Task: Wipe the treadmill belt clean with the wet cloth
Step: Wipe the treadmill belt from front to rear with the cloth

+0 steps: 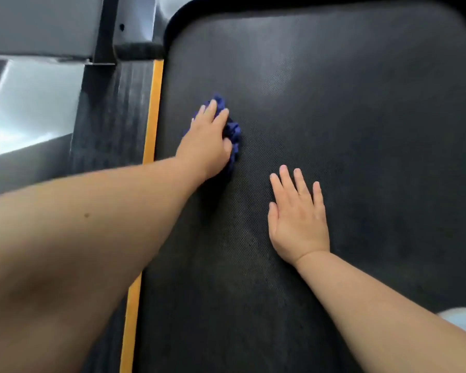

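I see my left hand [207,141] on the bunched blue cloth [233,135], fingers draped close together over it and thumb hooked round its edge, pressing it onto the treadmill belt [361,130] near the belt's left side, close to the yellow stripe [154,109]. My right hand [296,214] lies flat on the belt nearer me, fingers straight and slightly spread, apart from the cloth

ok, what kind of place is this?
Probably a gym or home workout corner: a black textured treadmill belt, its yellow-striped side rail, and a dark frame upright. Nothing wider shows.
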